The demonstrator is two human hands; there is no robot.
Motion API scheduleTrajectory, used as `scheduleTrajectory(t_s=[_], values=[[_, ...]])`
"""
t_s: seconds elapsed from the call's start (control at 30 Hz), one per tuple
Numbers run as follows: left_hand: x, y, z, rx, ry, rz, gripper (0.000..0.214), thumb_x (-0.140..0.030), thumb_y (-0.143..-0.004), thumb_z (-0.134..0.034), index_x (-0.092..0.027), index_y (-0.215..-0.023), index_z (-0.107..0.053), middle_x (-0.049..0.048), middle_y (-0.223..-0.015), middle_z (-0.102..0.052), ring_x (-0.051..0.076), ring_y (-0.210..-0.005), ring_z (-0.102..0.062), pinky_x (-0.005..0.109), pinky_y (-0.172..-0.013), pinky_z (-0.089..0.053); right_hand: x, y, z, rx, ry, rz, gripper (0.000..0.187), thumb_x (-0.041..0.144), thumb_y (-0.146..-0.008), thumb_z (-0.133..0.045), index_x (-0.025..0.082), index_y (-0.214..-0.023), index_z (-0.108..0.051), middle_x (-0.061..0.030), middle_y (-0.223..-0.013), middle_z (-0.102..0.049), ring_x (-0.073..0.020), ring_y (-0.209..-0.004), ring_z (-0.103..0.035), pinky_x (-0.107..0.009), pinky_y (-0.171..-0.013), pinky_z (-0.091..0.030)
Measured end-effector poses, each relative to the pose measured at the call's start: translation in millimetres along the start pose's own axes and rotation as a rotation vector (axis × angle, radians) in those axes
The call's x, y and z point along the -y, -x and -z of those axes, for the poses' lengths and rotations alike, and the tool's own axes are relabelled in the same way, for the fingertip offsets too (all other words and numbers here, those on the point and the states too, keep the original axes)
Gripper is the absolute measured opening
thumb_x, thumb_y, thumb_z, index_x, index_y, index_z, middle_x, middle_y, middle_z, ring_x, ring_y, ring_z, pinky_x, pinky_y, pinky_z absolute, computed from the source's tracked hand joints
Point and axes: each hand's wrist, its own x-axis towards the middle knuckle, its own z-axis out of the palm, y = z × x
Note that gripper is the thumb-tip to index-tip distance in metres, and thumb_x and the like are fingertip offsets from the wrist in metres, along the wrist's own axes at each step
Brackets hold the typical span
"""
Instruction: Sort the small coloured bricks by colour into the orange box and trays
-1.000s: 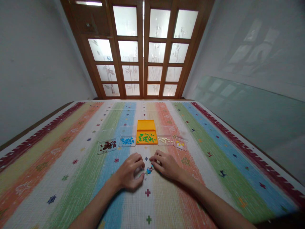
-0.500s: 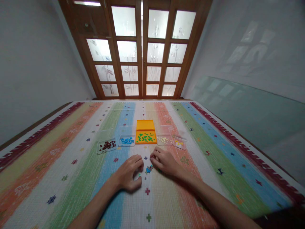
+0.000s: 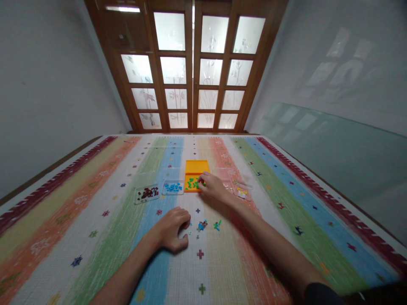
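My right hand (image 3: 212,185) reaches into the open orange box (image 3: 196,166), its fingertips bent together over small green pieces (image 3: 191,183). Whether a piece is between those fingertips is hidden. My left hand (image 3: 173,228) rests on the cloth with curled fingers and the thumb held apart, nothing visible in the gap. Just right of it lie a tiny green bit (image 3: 190,232) and a small cluster of blue and brown pieces (image 3: 202,225). Further right is a small group of green and blue pieces (image 3: 217,225).
Left of the orange box stand clear trays of dark brown pieces (image 3: 148,192) and blue pieces (image 3: 173,187). On its right are a tray of cream pieces (image 3: 227,186), partly behind my right hand, and one with yellow and white pieces (image 3: 242,192). A striped cloth (image 3: 111,241) covers the table.
My right hand has moved up and forward from beside the cluster to the orange box. The green and blue group on the right now shows. My left hand has stayed nearly still.
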Motion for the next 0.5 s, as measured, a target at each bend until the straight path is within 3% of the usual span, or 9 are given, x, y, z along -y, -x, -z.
scheduleTrajectory(t_s=[0.27, 0.4, 0.5], values=[[-5, 0, -1.3, -0.033, 0.055, 0.004, 0.011, -0.021, -0.066, -0.058, -0.020, -0.075, -0.052, 0.0000, -0.066, -0.055, 0.017, -0.064, -0.048, 0.032, -0.070, -0.041, -2, -4, 0, 0.030, 0.055, -0.030, 0.023, 0.018, -0.091, -0.055, 0.017, -0.103, -0.075, -0.0106, -0.103, -0.069, -0.0210, -0.090, -0.063, -0.028, -0.074, -0.043], [-5, -1, -3.0, -0.060, 0.042, 0.014, 0.004, -0.019, -0.071, -0.056, -0.020, -0.074, -0.054, -0.0002, -0.063, -0.054, 0.016, -0.061, -0.049, 0.030, -0.066, -0.041, -15, 15, 11, 0.000, -0.056, 0.094, 0.021, 0.012, -0.086, -0.059, 0.017, -0.098, -0.076, -0.0080, -0.097, -0.069, -0.0186, -0.086, -0.062, -0.028, -0.076, -0.044], [-4, -2, -4.8, -0.087, 0.026, 0.023, 0.004, -0.017, -0.073, -0.056, -0.019, -0.077, -0.058, 0.0004, -0.063, -0.056, 0.016, -0.061, -0.051, 0.029, -0.065, -0.041, -26, 42, 21, 0.095, -0.212, 0.206, 0.016, 0.012, -0.081, -0.064, 0.016, -0.091, -0.076, -0.0039, -0.085, -0.067, -0.0148, -0.073, -0.059, -0.026, -0.070, -0.044]])
